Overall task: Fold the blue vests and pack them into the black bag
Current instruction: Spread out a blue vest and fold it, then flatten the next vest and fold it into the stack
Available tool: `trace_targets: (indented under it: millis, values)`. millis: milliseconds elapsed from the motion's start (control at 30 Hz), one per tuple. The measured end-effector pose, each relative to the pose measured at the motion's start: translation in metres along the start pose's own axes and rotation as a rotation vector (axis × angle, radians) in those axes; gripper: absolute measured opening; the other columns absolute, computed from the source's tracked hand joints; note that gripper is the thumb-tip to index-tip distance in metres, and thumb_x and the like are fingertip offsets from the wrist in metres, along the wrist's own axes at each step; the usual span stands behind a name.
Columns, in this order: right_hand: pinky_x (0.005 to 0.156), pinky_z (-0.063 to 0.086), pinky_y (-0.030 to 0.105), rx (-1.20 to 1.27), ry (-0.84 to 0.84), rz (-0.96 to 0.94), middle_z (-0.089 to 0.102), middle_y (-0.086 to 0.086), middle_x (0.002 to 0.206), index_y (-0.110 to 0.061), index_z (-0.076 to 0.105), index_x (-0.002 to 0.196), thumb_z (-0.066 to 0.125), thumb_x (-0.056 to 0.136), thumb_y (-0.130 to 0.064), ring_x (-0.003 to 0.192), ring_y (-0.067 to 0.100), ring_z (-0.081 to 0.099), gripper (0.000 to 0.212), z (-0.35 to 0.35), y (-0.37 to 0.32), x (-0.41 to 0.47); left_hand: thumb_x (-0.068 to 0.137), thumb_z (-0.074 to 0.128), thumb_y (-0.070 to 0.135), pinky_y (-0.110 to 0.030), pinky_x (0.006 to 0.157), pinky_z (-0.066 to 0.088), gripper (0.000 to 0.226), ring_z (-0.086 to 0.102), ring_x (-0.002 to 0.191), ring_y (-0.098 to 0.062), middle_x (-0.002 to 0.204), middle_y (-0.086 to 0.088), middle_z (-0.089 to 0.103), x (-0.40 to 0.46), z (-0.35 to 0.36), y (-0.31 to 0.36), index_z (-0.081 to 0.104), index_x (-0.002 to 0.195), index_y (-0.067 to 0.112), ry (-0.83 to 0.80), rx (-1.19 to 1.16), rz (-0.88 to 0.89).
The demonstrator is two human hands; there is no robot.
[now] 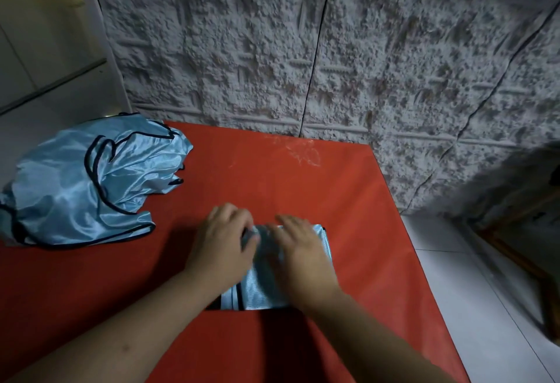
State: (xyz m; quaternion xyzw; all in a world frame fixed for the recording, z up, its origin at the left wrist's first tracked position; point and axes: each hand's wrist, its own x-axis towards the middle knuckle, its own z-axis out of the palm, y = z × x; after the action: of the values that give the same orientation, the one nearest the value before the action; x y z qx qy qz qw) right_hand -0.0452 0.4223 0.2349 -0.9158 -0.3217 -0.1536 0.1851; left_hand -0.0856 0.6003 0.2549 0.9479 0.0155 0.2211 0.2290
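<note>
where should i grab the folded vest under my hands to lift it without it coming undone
Pinch the folded vest along its two long side edges, left hand from the left and right hand from the right. It lies flat on the red table as a narrow layered rectangle, so squeezing both sides probably keeps the layers together.

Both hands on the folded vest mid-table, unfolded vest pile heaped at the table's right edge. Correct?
Not quite. The head view shows the unfolded vest pile at the table's left edge, not the right. The left hand and right hand are on the folded vest mid-table.
</note>
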Motion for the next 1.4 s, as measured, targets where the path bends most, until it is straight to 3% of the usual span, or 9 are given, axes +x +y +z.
trace_targets:
  millis: [100, 200, 367, 567, 767, 900, 1067, 1267, 1400]
  values:
    - [0.118, 0.025, 0.061, -0.151, -0.307, 0.121, 0.029, 0.008, 0.164, -0.016, 0.029, 0.156, 0.039, 0.093, -0.046, 0.155, 0.031, 0.011, 0.070, 0.025, -0.017, -0.019, 0.093, 0.047, 0.038, -0.038, 0.110, 0.037, 0.033, 0.042, 0.136, -0.018, 0.136, 0.011, 0.051, -0.017, 0.015, 0.009, 0.058, 0.124, 0.034, -0.324, 0.167, 0.046]
    - [0.120, -0.011, 0.062, -0.149, -0.477, 0.239, -0.008, 0.002, 0.170, -0.028, -0.004, 0.161, 0.014, 0.099, -0.061, 0.154, 0.028, -0.021, 0.073, 0.022, -0.009, -0.027, 0.094, 0.006, 0.051, -0.042, 0.125, 0.013, 0.068, 0.002, 0.157, -0.017, 0.168, 0.011, 0.013, -0.029, 0.029, 0.002, 0.030, 0.156, 0.035, -0.524, 0.256, 0.043]
    - [0.120, -0.008, 0.061, -0.160, -0.495, 0.312, -0.007, 0.005, 0.170, -0.039, -0.008, 0.159, 0.013, 0.095, -0.070, 0.155, 0.026, -0.019, 0.074, 0.008, 0.004, -0.029, 0.098, 0.019, 0.050, -0.041, 0.118, 0.034, 0.063, 0.024, 0.153, -0.027, 0.162, 0.001, 0.035, -0.030, 0.049, -0.017, 0.041, 0.153, 0.028, -0.464, 0.330, 0.138]
    - [0.124, -0.005, 0.053, -0.153, -0.480, 0.354, -0.008, 0.000, 0.170, -0.043, -0.011, 0.158, 0.012, 0.094, -0.076, 0.155, 0.019, -0.019, 0.076, 0.008, 0.042, -0.014, 0.099, 0.002, 0.045, -0.041, 0.127, 0.010, 0.069, -0.003, 0.157, -0.027, 0.169, 0.000, 0.015, 0.008, 0.085, -0.016, 0.021, 0.160, 0.020, -0.516, 0.319, 0.252]
    - [0.125, -0.001, 0.052, -0.180, -0.446, 0.413, -0.004, -0.001, 0.170, -0.041, -0.003, 0.160, 0.014, 0.094, -0.075, 0.156, 0.019, -0.012, 0.076, 0.012, 0.120, 0.034, 0.091, 0.001, 0.053, -0.036, 0.127, 0.009, 0.079, 0.005, 0.157, -0.025, 0.169, -0.003, 0.016, 0.086, 0.111, 0.018, 0.030, 0.158, 0.024, -0.420, 0.113, 0.179]
    - [0.124, 0.003, 0.053, -0.209, -0.436, 0.434, 0.000, 0.000, 0.170, -0.042, 0.000, 0.160, 0.016, 0.093, -0.077, 0.156, 0.019, -0.009, 0.077, 0.016, 0.179, 0.073, 0.093, 0.018, 0.051, -0.040, 0.119, 0.029, 0.067, 0.029, 0.151, -0.025, 0.157, -0.003, 0.044, 0.095, 0.101, 0.026, 0.055, 0.143, 0.024, -0.256, 0.077, 0.130]
    - [0.124, 0.004, 0.055, -0.229, -0.456, 0.450, 0.001, 0.001, 0.170, -0.042, 0.002, 0.160, 0.016, 0.093, -0.077, 0.156, 0.019, -0.009, 0.076, 0.023, 0.230, 0.119, 0.095, 0.015, 0.054, -0.036, 0.123, 0.023, 0.068, 0.025, 0.153, -0.021, 0.158, 0.001, 0.043, 0.072, 0.103, 0.000, 0.051, 0.146, 0.027, -0.347, 0.120, 0.126]
    - [0.121, -0.001, 0.061, -0.232, -0.400, 0.462, 0.009, -0.001, 0.170, -0.039, 0.012, 0.159, 0.020, 0.095, -0.072, 0.156, 0.018, -0.002, 0.072, 0.018, 0.224, 0.131, 0.094, 0.015, 0.055, -0.034, 0.124, 0.014, 0.070, 0.023, 0.153, -0.024, 0.160, 0.000, 0.039, 0.071, 0.105, -0.006, 0.048, 0.149, 0.025, -0.387, 0.143, 0.096]
    - [0.125, 0.002, 0.047, 0.040, -0.205, 0.372, 0.028, 0.006, 0.165, -0.022, 0.036, 0.156, 0.040, 0.100, -0.059, 0.155, 0.019, 0.015, 0.066, 0.015, 0.147, 0.125, 0.101, 0.032, 0.047, -0.034, 0.125, 0.014, 0.057, 0.023, 0.152, -0.026, 0.159, -0.005, 0.041, 0.071, 0.075, -0.013, 0.047, 0.149, 0.021, -0.372, 0.140, 0.035]
